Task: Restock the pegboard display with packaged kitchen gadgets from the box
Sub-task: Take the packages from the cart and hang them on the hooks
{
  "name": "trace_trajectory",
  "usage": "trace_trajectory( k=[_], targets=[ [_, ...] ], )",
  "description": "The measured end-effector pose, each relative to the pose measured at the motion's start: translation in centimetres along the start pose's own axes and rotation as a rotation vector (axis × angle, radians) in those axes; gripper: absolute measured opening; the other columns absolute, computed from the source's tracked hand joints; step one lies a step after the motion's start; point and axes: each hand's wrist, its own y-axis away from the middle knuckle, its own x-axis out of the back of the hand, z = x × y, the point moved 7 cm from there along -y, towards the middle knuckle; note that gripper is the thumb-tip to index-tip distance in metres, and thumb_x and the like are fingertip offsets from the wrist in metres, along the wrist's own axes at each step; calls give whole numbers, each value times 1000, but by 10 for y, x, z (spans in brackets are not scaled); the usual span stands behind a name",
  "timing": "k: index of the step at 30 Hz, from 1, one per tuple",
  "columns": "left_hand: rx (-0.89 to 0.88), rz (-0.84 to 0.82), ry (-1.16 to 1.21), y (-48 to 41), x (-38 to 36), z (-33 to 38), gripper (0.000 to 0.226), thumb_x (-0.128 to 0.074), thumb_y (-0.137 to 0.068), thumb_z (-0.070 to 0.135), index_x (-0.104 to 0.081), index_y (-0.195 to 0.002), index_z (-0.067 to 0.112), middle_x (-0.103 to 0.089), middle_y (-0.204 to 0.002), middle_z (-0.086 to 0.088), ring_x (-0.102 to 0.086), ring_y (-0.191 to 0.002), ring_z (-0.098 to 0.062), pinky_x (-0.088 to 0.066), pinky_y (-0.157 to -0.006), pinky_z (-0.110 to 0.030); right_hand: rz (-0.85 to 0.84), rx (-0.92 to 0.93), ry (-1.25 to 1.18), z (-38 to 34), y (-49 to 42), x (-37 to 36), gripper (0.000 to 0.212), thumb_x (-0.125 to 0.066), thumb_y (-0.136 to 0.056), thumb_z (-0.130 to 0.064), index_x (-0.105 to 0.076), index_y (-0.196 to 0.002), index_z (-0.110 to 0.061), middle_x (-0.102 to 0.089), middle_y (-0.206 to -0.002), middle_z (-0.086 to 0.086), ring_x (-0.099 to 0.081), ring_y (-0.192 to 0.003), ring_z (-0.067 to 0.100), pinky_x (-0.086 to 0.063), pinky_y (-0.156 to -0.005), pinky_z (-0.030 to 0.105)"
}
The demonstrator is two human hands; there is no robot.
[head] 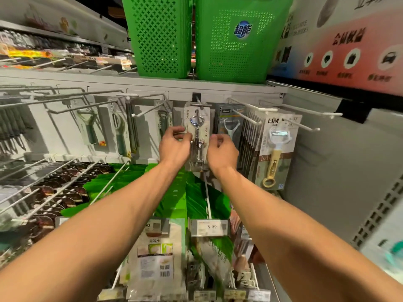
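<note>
Corkscrew pack upright at centre hook, top edge by hook's tip (threaded on or not, cannot tell). Left hand pinches pack's left edge, fingers curled; right hand grips right edge likewise. Just right: peeler packs, then opener packs. Left: lone peelers on pegs. Below: green packs, price tag. Above, on shelf: two green baskets.

Both hands, left and right, gripping packaged corkscrew on pegboard hook, green baskets above
</note>
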Motion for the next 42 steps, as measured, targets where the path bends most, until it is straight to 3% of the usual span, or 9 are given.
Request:
trace_trajectory(
  k=[2, 6, 10, 19, 22, 25, 33, 37, 42],
  targets=[
    [12, -19, 11, 22, -3, 5, 22, -66, -101, 22, -64, -122, 22, -69, -113, 6, -67, -101, -12, -52, -85, -26, 0, -26, -5, 2, 19, 20, 23, -49, -106, -36, -64, -112, -19, -73, -109, 7, -66, -100, 25, -43, -81, 27],
    [28, -98, 14, 66, -24, 13, 17, -67, -100, 25, -67, -116, 21, -70, -105, 3, -68, -105, -20, -54, -97, -34, 60, -40, 47, 12, 50, 62, 26, -48, -106, -40, -64, -111, -21, -72, -108, 6, -66, -101, 26, -43, -79, 29],
    [93, -240, 101, 103, -59, 16, 15, -68, -95, 28, -69, -109, 21, -70, -91, -1, -72, -101, -36, -58, -93, -46, 131, -74, 97, 24, 74, 107, 30, -49, -106, -38, -67, -113, -16, -73, -107, 9, -66, -103, 29, -44, -81, 33],
    [143, -596, 137, 203, -161, -2, 15, -69, -88, 42, -66, -93, 28, -77, -105, -6, -74, -102, -34, -59, -95, -54, 353, -286, 189, 93, 140, 221, 28, -49, -105, -38, -67, -110, -18, -73, -109, 7, -65, -106, 29, -42, -81, 30],
    [206, -735, 150, 249, -193, -8, 24, -67, -85, 41, -68, -100, 21, -75, -95, -7, -74, -81, -35, -61, -71, -44, 426, -358, 209, 117, 171, 254, 27, -51, -105, -35, -68, -112, -16, -74, -110, 8, -65, -100, 26, -42, -82, 27],
    [210, -846, 183, 295, -215, -10, 7, -61, -102, 21, -62, -96, 23, -67, -83, -2, -53, -52, -17, -42, -43, -22, 476, -456, 201, 149, 202, 277, 24, -51, -98, -39, -67, -105, -21, -76, -103, 8, -69, -99, 30, -52, -91, 32],
    [274, -1131, 123, 444, -278, -36, 6, -61, -99, 21, -65, -95, 24, -69, -89, -2, -58, -62, -19, -46, -54, -28, 682, -672, 293, 236, 301, 369, 27, -53, -101, -31, -71, -114, -15, -75, -114, 12, -66, -112, 31, -49, -94, 36],
    [328, -1282, 79, 516, -314, -61, 18, -60, -99, 23, -66, -114, 17, -68, -88, -1, -54, -60, -17, -42, -49, -24, 754, -797, 284, 292, 349, 411, 28, -53, -103, -29, -69, -117, -10, -72, -120, 13, -63, -115, 32, -44, -90, 34],
    [363, -1409, -58, 588, -351, -110, 12, -67, -90, 35, -64, -98, 27, -73, -93, -3, -64, -67, -18, -51, -63, -31, 811, -968, 228, 378, 401, 445, 15, -56, -103, -32, -66, -100, -21, -73, -103, 8, -67, -95, 31, -52, -80, 38]
  ],
)
